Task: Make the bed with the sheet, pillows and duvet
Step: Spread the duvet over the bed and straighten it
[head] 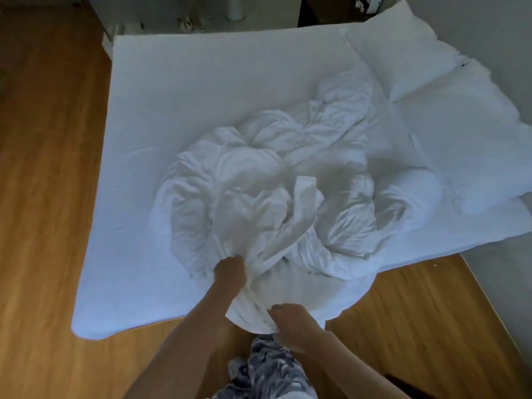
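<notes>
A: White cotton covers everything, so sort it by size. What is largest?

B: One bed (138, 116), its mattress already under a flat white layer, standing on the wooden floor (43, 168). Next, one duvet (466, 133) spread toward the far right, with two pillows: one (403, 67) at the far right corner, one (417, 194) lying lower at the right edge.

A: And the sheet?

B: One sheet (259, 174), crumpled in a heap at mid-bed. The bulk lies ahead of both hands, away from the person; a gathered edge hangs over the near side.

A: State of the hands?

B: Left hand (230, 272): fingers curled, gripping a fold, further in, nearer the heap. Right hand (293, 321): fingers pinching the hanging edge, closer to the body.

A: Long axis?

B: Cannot tell while the cloth is bunched. Judgement: the edge must be found and drawn out first.
</notes>
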### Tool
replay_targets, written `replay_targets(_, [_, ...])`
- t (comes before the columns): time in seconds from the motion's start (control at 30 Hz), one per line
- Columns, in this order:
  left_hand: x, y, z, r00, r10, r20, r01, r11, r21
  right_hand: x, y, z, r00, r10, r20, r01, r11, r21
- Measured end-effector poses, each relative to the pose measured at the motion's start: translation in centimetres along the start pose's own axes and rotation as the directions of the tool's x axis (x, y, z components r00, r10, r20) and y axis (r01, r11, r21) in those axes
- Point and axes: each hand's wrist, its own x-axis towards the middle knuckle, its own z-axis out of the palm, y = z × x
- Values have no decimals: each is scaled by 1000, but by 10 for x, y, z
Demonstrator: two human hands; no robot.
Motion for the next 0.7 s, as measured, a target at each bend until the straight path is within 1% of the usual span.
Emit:
replay_targets(0.03, [-1,-11,-4,1000,-15,22,16,998,-56,2,2,0,999,52,15,-53,994,100])
replay_targets(0.07, [-5,-24,-7,999,-30,44,35,992,-121,4,5,-2,990,136,30,-138,946,294])
replay_targets(0.1, [-11,-37,-8,997,-41,62,52,981,-189,10,7,-7,971,237,33,-214,799,563])
replay_targets(0.13, [-19,-51,-6,996,-51,79,69,968,-242,20,9,-12,935,351,42,-243,552,797])
replay_targets(0.17, [-30,-64,-1,994,-62,92,86,956,-282,33,9,-19,884,460,80,-225,271,936])
replay_targets(0.2, [-43,-75,7,992,-73,105,103,944,-315,50,9,-27,835,533,138,-182,30,983])
replay_targets(0.23, [-56,-84,16,991,-84,107,117,925,-362,70,5,-35,800,559,218,-135,-185,973])
replay_targets(0.27, [-71,-89,25,989,-83,119,127,894,-430,90,-4,-41,784,549,290,-89,-363,928])
replay_targets(0.3, [-85,-93,34,990,-67,127,123,856,-503,106,-17,-47,785,524,329,-44,-483,874])
replay_targets(0.33, [-97,-96,42,991,-55,123,114,825,-553,120,-33,-51,781,524,339,-11,-531,847])
replay_targets(0.4, [-114,-105,52,995,-45,91,92,787,-610,140,-66,-57,729,599,330,5,-487,873])
replay_targets(0.43, [-118,-114,56,997,-39,68,73,788,-612,147,-81,-57,730,610,308,3,-455,891])
replay_targets(0.5, [-123,-143,56,999,4,46,22,826,-563,162,-112,-57,796,572,198,32,-366,930])
replay_targets(0.53, [-123,-162,56,999,21,40,6,819,-574,168,-129,-57,830,544,123,35,-271,962])
replay_targets(0.57, [-124,-183,52,999,24,34,3,783,-622,175,-147,-54,853,520,49,14,-117,993])
replay_targets(0.6, [-125,-206,47,1000,6,25,13,716,-698,181,-169,-49,873,487,-24,-25,94,995])
replay_targets(0.63, [-126,-229,38,999,-44,-2,25,616,-788,186,-190,-42,892,444,-84,-77,332,940])
replay_targets(0.67, [-128,-255,29,992,-115,-43,21,503,-864,191,-215,-32,908,400,-128,-128,554,822])
replay_targets(0.7, [-131,-284,21,980,-179,-88,-6,416,-909,194,-242,-19,925,348,-154,-153,712,686])
